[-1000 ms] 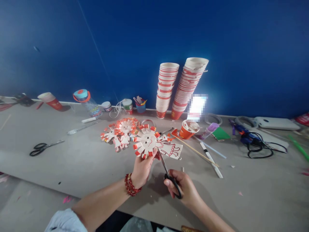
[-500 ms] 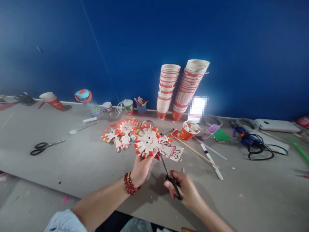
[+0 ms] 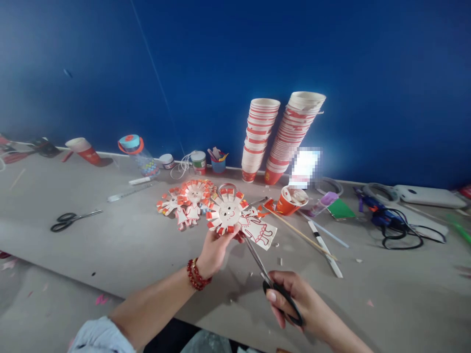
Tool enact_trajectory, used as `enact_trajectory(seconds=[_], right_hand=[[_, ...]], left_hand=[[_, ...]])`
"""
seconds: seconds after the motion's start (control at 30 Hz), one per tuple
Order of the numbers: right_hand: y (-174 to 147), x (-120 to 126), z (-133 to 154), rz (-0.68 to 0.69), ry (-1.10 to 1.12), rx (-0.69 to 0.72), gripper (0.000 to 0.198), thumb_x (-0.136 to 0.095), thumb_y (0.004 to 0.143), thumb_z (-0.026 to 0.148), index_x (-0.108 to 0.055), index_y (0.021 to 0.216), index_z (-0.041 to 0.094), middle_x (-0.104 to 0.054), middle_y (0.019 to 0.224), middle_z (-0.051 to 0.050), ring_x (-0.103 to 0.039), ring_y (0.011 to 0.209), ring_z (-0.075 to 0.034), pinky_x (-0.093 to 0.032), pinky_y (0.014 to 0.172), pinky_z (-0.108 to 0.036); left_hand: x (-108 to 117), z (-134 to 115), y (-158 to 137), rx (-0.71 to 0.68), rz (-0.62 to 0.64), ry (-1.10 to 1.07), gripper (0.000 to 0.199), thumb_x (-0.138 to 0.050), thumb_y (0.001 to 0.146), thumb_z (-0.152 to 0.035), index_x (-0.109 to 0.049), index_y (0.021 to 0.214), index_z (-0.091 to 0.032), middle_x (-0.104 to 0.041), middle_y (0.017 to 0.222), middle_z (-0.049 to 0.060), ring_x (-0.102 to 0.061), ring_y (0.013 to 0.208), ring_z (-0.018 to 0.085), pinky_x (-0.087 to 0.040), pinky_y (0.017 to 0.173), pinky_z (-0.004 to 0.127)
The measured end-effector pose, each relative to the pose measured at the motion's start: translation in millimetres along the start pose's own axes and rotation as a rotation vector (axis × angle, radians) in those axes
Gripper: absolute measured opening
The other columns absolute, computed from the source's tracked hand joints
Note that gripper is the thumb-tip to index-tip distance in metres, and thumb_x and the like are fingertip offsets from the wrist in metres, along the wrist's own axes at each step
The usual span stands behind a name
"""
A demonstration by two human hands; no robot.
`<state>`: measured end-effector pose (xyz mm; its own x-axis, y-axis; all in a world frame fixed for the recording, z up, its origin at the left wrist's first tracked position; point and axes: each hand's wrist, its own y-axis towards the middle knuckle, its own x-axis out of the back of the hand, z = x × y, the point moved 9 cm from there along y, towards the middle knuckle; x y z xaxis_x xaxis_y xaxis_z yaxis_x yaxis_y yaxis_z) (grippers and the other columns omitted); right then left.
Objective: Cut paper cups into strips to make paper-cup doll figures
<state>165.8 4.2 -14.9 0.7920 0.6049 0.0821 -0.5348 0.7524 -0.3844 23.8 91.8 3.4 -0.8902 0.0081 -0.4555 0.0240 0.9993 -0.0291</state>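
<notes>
Between the fingers of my left hand [image 3: 216,249] is a paper doll [image 3: 227,214] with a round smiling face and a fringe of red and white strips. Its body, a dress and legs drawn in red and black on white paper [image 3: 262,231], points to the right. My right hand [image 3: 294,299] is closed on black-handled scissors [image 3: 271,282], their blades running up to the lower edge of the doll's body near my left fingers. More finished-looking paper dolls [image 3: 193,198] lie just behind on the left.
Two tall stacks of paper cups [image 3: 259,139] lean against the blue wall. An orange cup of scraps [image 3: 290,201], a wooden stick [image 3: 301,233] and a marker [image 3: 326,250] lie to the right. Other scissors [image 3: 69,219] rest at left; a blue glue gun [image 3: 382,218] with cable is far right.
My right hand has drawn the scissors down and to the right, away from the doll. The doll's body has tilted lower on the right; my left hand keeps its hold.
</notes>
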Motion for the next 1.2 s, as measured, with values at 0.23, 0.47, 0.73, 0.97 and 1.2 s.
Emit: enact_trajectory(seconds=[0.23, 0.47, 0.73, 0.97, 1.2], right_hand=[[-4, 12, 6, -0.013, 0.011, -0.02, 0.057, -0.054, 0.072, 0.075, -0.043, 0.065, 0.02, -0.055, 0.043, 0.003, -0.031, 0.031, -0.004, -0.022, 0.032, -0.016], [3, 17, 4, 0.003, 0.041, -0.041, 0.058, -0.055, 0.07, 0.076, -0.045, 0.065, 0.02, -0.055, 0.043, 0.003, -0.03, 0.03, -0.004, -0.02, 0.031, -0.017], [7, 16, 2, 0.001, 0.071, -0.019, 0.054, -0.059, 0.071, 0.071, -0.047, 0.065, 0.019, -0.056, 0.045, 0.002, -0.031, 0.031, -0.004, -0.02, 0.032, -0.017], [10, 16, -2, -0.006, 0.079, 0.017, 0.054, -0.057, 0.073, 0.071, -0.046, 0.065, 0.019, -0.055, 0.043, 0.002, -0.029, 0.03, -0.004, -0.018, 0.032, -0.017], [10, 18, -4, -0.025, 0.046, 0.003, 0.056, -0.057, 0.071, 0.074, -0.047, 0.065, 0.019, -0.056, 0.043, 0.002, -0.03, 0.03, -0.005, -0.019, 0.032, -0.018]], left_hand=[[-2, -9, 1, -0.045, 0.054, 0.096, 0.018, -0.072, 0.073, -0.034, -0.069, 0.072, -0.016, -0.065, 0.068, 0.003, -0.059, 0.064, 0.015, -0.05, 0.063, 0.029], [-1, -4, 2, -0.017, 0.073, 0.083, 0.016, -0.072, 0.073, -0.032, -0.069, 0.076, -0.016, -0.066, 0.074, 0.003, -0.06, 0.069, 0.017, -0.051, 0.07, 0.031], [-3, 4, 0, 0.045, 0.125, 0.073, 0.016, -0.069, 0.077, -0.033, -0.07, 0.072, -0.017, -0.067, 0.071, 0.003, -0.062, 0.071, 0.017, -0.05, 0.077, 0.032], [-15, 4, -4, 0.065, 0.202, 0.061, 0.014, -0.069, 0.077, -0.029, -0.066, 0.07, -0.017, -0.062, 0.07, 0.002, -0.059, 0.067, 0.016, -0.05, 0.071, 0.03], [-7, 6, -3, 0.095, 0.087, 0.139, 0.018, -0.072, 0.073, -0.032, -0.066, 0.068, -0.016, -0.063, 0.067, 0.001, -0.057, 0.067, 0.015, -0.05, 0.073, 0.029]])
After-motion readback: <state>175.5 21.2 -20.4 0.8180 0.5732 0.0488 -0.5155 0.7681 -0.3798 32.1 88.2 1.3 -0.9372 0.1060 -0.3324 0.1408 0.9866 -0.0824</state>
